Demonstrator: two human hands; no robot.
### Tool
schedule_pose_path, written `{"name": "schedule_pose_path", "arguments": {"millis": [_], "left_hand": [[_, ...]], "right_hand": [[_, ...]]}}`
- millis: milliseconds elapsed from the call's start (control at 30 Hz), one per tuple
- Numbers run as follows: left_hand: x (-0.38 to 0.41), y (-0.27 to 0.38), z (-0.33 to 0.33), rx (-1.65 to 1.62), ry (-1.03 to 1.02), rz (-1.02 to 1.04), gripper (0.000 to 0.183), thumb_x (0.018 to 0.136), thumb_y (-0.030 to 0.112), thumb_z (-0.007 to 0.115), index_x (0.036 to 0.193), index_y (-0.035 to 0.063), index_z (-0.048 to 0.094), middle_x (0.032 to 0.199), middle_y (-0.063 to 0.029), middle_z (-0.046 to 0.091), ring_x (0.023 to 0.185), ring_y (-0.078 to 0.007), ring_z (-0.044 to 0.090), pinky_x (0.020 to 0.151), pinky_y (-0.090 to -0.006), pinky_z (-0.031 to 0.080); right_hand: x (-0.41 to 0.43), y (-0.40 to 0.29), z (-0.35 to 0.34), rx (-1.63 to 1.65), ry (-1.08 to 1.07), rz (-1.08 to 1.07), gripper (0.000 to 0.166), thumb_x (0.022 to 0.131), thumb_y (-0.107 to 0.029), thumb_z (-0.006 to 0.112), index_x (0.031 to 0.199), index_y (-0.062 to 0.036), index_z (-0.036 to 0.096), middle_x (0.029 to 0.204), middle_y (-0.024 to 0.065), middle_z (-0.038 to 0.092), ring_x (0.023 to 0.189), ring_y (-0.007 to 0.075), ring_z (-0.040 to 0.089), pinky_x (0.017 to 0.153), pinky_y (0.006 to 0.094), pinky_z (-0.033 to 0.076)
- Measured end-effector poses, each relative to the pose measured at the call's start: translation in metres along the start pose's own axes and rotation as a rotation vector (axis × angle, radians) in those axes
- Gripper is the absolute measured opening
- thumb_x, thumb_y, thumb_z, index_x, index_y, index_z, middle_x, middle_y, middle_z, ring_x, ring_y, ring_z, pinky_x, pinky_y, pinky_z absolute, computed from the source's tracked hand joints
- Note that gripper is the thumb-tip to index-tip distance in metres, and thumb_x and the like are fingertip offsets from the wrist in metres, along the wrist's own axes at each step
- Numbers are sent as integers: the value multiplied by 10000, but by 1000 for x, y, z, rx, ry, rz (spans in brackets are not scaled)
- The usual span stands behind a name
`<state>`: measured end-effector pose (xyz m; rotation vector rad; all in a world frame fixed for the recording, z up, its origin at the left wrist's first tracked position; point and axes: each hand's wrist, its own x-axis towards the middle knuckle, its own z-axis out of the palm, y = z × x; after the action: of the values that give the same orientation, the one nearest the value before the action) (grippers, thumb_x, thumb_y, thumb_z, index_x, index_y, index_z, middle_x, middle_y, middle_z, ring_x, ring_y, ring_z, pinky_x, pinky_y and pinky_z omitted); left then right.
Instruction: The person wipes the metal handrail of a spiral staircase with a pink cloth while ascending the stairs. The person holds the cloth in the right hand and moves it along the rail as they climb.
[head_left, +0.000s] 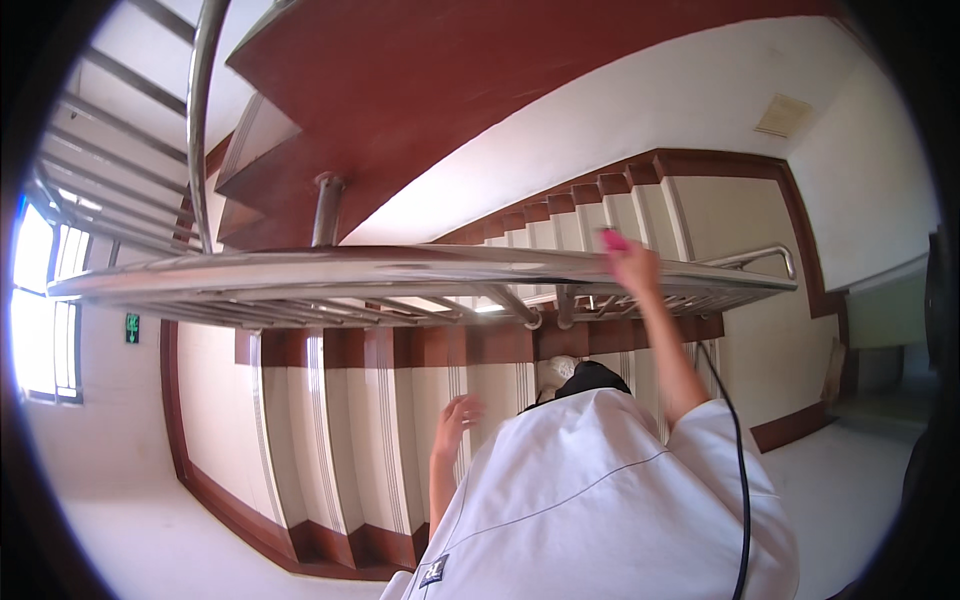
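My right hand (636, 268) grips a bright pink cloth (614, 241) at the stainless steel handrail (420, 266). Motion blur hides how the cloth lies against the metal. Out to the left, my left hand (456, 421) hangs over the stair treads (390, 435), holding nothing, its blurred fingers a little apart. Below the rail runs a row of metal balusters (510, 304). One pale shoe (562, 367) shows on the stairs beneath my dark trousers (596, 379).
Beyond the rail, another flight of steps (585, 225) follows the white wall. A red-brown stair underside (390, 97) juts in overhead. A bright window (45, 307) and a green exit sign (132, 328) are at left. A black cable (739, 450) hangs by my right arm.
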<state>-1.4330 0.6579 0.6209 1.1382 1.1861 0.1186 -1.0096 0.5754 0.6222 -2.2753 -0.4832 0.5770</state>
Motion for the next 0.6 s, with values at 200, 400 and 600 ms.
{"name": "schedule_pose_path", "arguments": {"millis": [200, 400, 600], "left_hand": [[22, 46, -4, 57, -63, 164, 316, 945, 283, 443, 1121, 71, 598, 945, -38, 669, 843, -117, 611, 763, -261, 458], [22, 76, 10, 94, -107, 314, 339, 978, 298, 412, 1138, 61, 594, 973, -44, 669, 852, -113, 601, 761, -261, 446], [12, 3, 20, 43, -164, 102, 330, 917, 267, 432, 1144, 83, 586, 967, -28, 664, 871, -131, 612, 761, -269, 461]], "right_hand": [[-68, -140, 89, 69, 49, -579, 246, 784, -172, 607, 981, -24, 596, 725, 183, 644, 633, 321, 646, 570, 415, 512], [-28, 3, 15, 49, 191, -304, 318, 818, -192, 605, 1118, -88, 607, 841, 163, 677, 720, 300, 670, 622, 399, 527], [37, 125, 1, 82, 383, -55, 248, 831, -175, 566, 1031, -46, 635, 839, 164, 686, 759, 312, 675, 658, 414, 528]]}}
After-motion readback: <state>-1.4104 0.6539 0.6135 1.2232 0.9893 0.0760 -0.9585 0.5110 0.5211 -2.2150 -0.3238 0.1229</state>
